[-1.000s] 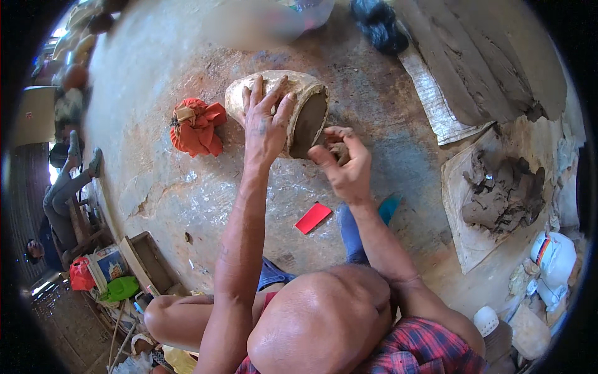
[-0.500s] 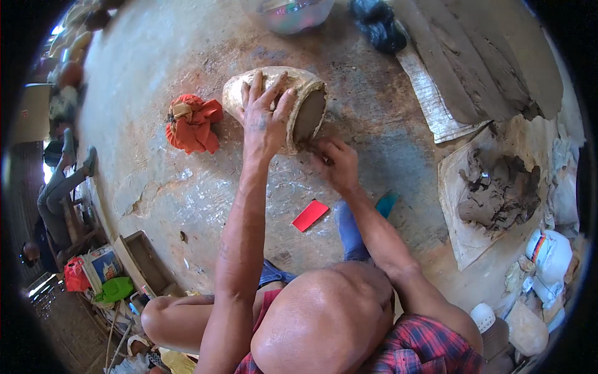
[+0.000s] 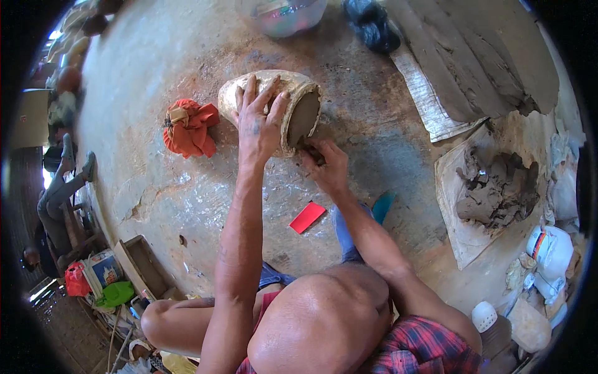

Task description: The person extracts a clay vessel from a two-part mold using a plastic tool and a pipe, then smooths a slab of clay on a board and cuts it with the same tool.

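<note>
A potter's left hand (image 3: 255, 124) spreads its fingers wide across a pale, jar-shaped mould (image 3: 286, 82) lying on its side on the concrete floor (image 3: 168, 212), just in front of the worker. The open palm presses from above, probably to stop the round body rolling. At the mouth, lined with grey clay (image 3: 303, 116), the right hand (image 3: 326, 164) curls its fingers together against the lower rim; from where I stand, I cannot tell whether it grips a scrap of clay. Turned to the worker's right, the opening seems laid that way to suit this hand.

An orange-red cloth bundle (image 3: 192, 134) sits just beside the mould's closed end, leaving little room to shift left. Nearer the worker, a red rectangular card (image 3: 308, 217) lies between the forearms, while a teal piece (image 3: 381, 207) shows beside the right forearm, both apparently kept within reach. Concrete stretches from the mouth to the white woven sack (image 3: 420, 90) under dark clay slabs (image 3: 464, 56), giving the right elbow space to swing. A torn clay heap (image 3: 501, 193) rests beyond that arm; a clear basin (image 3: 283, 19) marks the far edge.
</note>
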Demonstrator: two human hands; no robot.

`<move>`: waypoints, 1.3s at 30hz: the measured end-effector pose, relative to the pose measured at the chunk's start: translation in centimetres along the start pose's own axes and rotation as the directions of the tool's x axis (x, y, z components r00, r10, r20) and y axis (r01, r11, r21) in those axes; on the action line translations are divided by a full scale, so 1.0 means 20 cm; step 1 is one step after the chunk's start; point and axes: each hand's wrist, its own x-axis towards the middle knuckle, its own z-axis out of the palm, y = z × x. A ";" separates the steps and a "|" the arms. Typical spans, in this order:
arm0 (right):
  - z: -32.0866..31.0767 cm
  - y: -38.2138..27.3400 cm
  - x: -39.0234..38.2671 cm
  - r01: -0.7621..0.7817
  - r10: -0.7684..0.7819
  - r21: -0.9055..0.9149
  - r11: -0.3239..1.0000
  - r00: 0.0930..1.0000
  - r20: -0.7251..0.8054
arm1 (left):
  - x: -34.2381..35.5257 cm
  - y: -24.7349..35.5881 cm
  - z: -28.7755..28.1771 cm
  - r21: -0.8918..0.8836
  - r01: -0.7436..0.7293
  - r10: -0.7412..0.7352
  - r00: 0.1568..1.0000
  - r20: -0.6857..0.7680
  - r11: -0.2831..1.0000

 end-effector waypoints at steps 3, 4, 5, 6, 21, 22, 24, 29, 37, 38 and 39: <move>-0.08 0.07 0.02 -0.145 0.149 0.076 0.987 0.987 -0.059 | 0.00 -0.01 0.02 -0.035 -0.008 0.007 1.000 -0.009 0.999; -0.14 0.11 0.02 -0.193 0.202 0.091 0.977 0.975 -0.093 | 0.00 0.00 0.04 -0.043 -0.010 0.010 1.000 -0.007 0.999; -0.21 0.12 0.02 -0.222 0.229 0.073 0.972 0.967 -0.109 | -0.01 -0.01 0.01 -0.016 -0.015 0.015 1.000 -0.002 1.000; -0.33 0.11 0.04 -0.246 0.251 0.052 0.968 0.959 -0.130 | 0.01 -0.02 -0.01 -0.011 -0.032 0.032 0.999 -0.004 0.999; -1.90 -0.07 -0.17 -0.144 -0.359 -0.970 0.196 0.910 -0.207 | -0.04 -0.12 0.02 0.213 -0.351 0.381 0.917 -0.119 0.912; -1.61 -0.13 -0.14 -0.129 -0.127 -0.903 0.409 0.972 -0.197 | -0.04 -0.14 0.01 0.225 -0.348 0.385 0.911 -0.146 0.910; -0.98 -0.26 -0.17 -0.121 0.172 -0.523 0.843 0.984 0.050 | -0.04 -0.15 0.00 0.239 -0.327 0.369 0.916 -0.158 0.914; -0.21 -0.27 -0.40 0.283 0.171 -0.405 0.870 0.597 0.784 | -0.02 -0.09 0.05 0.158 -0.300 0.325 0.931 -0.167 0.941; -0.14 -0.24 -0.43 0.290 0.074 -0.314 0.904 0.616 0.784 | -0.04 -0.11 0.02 0.189 -0.280 0.308 0.941 -0.140 0.941; -0.16 -0.28 -0.40 0.244 0.117 -0.350 0.904 0.647 0.753 | -0.04 -0.11 0.00 0.206 -0.285 0.311 0.944 -0.107 0.936; -0.18 -0.30 -0.36 0.198 0.163 -0.389 0.900 0.675 0.720 | -0.05 -0.09 -0.01 0.219 -0.291 0.314 0.946 -0.076 0.931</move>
